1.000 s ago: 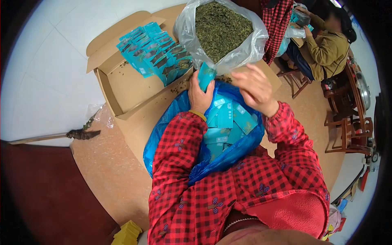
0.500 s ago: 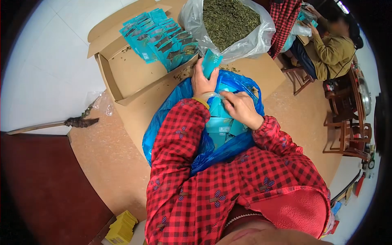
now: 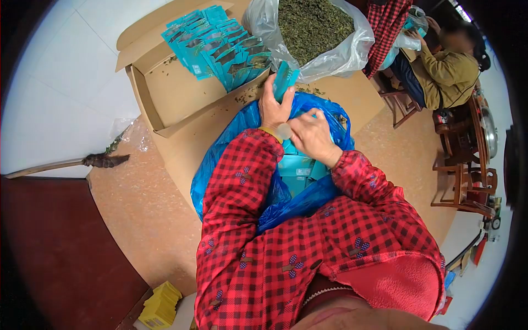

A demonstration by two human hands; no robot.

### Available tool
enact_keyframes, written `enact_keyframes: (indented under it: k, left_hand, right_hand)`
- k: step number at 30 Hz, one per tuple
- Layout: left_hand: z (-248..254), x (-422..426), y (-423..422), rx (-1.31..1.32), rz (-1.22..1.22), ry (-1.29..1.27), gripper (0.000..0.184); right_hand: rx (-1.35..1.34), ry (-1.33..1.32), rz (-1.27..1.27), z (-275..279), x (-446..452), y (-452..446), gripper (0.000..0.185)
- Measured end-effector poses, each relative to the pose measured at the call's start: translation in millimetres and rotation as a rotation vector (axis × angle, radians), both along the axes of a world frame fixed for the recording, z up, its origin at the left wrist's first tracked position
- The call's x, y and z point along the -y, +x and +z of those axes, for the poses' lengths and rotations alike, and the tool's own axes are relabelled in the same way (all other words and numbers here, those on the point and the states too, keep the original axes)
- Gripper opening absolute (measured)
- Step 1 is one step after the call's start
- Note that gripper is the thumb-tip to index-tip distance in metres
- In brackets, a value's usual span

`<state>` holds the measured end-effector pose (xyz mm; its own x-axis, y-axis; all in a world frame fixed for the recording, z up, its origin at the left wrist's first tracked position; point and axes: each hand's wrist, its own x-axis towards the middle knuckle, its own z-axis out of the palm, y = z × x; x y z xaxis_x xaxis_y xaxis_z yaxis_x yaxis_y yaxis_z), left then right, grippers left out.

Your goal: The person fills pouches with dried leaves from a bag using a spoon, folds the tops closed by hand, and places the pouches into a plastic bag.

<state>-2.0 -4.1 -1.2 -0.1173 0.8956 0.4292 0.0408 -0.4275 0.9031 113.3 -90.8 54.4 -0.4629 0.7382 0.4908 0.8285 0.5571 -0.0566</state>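
Observation:
My left hand is wrapped round a teal packet, which stands upright above the bag's far edge. Beside the left wrist, my right hand is closed, its fingers curled; whether anything is in them is hidden. Against the left wrist shows a pale round thing. Below both hands, a blue plastic bag lies open in front of me, with several teal packets inside.
An open cardboard box at the far left holds rows of filled teal pouches. A clear plastic bag of dried leaves stands behind. At the right, another person sits near wooden chairs. A broom lies left.
My right hand has moved slightly left and its fingers have curled in by the left wrist. The left hand still holds the teal packet, now tilted a little differently.

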Motion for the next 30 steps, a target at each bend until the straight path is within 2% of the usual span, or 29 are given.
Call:
enact_keyframes:
  k: [4,7,11,14,18,20,22,24,27,28,29,30]
  left_hand:
    - [-1.1,0.1,1.3,0.034,-0.028,-0.057,0.057]
    - [-1.9,0.8,2.0,0.009,-0.020,-0.046,0.058]
    - [-4.9,-0.8,3.3,-0.026,0.010,0.006,0.059]
    - [0.2,0.1,2.8,0.010,-0.010,0.031,0.060]
    - [2.6,4.7,0.9,-0.079,0.035,0.027,0.061]
    - [-2.8,3.1,2.6,0.031,-0.001,-0.036,0.056]
    - [-2.1,1.8,3.8,0.091,-0.010,-0.070,0.053]
    - [1.0,3.8,2.4,0.034,-0.029,-0.083,0.059]
    - [-5.6,2.5,4.8,-0.038,0.034,-0.059,0.063]
    - [-10.5,2.4,6.7,-0.090,0.065,-0.023,0.064]
    - [-8.7,3.4,5.4,-0.073,0.069,0.014,0.065]
    - [-6.5,3.6,6.1,-0.062,0.073,0.046,0.066]
  right_hand:
    - [-0.037,0.028,0.028,1.3,-7.1,3.6,0.009]
    - [0.001,0.012,-0.133,8.2,-16.4,9.5,0.010]
    - [0.082,-0.001,-0.056,6.6,-6.9,5.5,0.009]
    - [0.042,-0.006,-0.066,6.9,-8.4,9.3,0.009]
    - [0.065,-0.019,-0.100,9.9,-16.6,10.0,0.007]
    - [0.086,-0.021,-0.127,12.5,-15.6,11.4,0.007]
    - [0.039,-0.108,-0.049,17.2,-9.5,11.6,0.007]
    - [0.018,-0.166,0.015,28.0,-2.7,10.0,0.008]
    - [-0.464,-0.411,0.026,86.2,13.6,12.2,0.019]
    - [-0.455,-0.334,-0.027,124.4,33.3,9.0,0.019]
    - [-0.841,-0.223,0.307,131.1,35.8,25.1,0.022]
    - [-0.711,0.283,0.053,142.2,57.1,52.2,0.030]
